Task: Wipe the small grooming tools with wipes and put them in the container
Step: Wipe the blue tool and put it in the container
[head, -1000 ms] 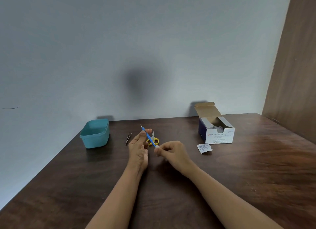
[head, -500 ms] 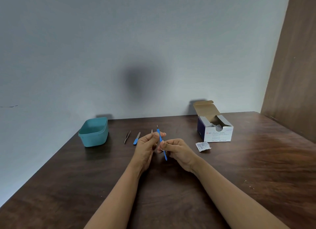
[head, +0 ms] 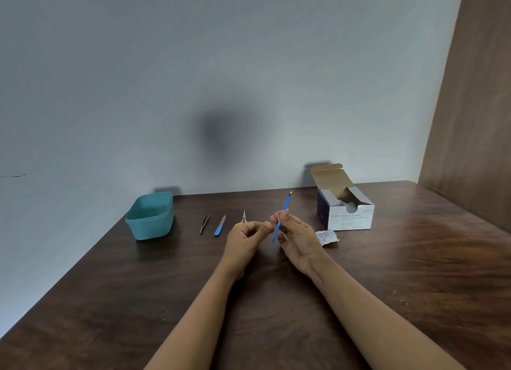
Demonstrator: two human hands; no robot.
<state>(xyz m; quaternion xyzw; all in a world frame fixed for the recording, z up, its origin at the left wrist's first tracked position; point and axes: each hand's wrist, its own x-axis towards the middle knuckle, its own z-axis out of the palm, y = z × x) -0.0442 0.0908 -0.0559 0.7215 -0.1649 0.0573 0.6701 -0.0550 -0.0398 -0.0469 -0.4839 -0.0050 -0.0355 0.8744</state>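
Right hand: the right hand (head: 300, 237) is up off the table (head: 387, 273), palm turned kinda inward, and its fingers pinch a blue-handled tool (head: 279, 221) around the middle of the handle.
Blue tool: it's tilted, metal tip pointing up and away toward the right, bottom end of the handle hanging below the fingers. It's in the air, between the two hands, not touching the table.
Left hand: the left hand (head: 246, 238) sits just beside it, fingers curled in, with thumb and forefinger tips close together right next to the handle. Honestly can't tell if they've got hold of anything, it's too small to make out.
Wipe: there's a pale bit low by the right-hand fingers, could be one, can't say for sure.
Container: the teal container (head: 150, 227) is on the table to the far left, near the wall, well apart from the hands.
Other tools: lying in a row between the container and the hands are tweezers (head: 204, 223), a blue-handled nail file (head: 219, 226) and scissors (head: 243, 217), whose yellow handles are mostly hidden behind the left hand.
Swab box: an open swab box (head: 349, 217) stands to the right, flap up.
Sachet: a white sachet (head: 327, 236) lies just in front of the box, near the right wrist.
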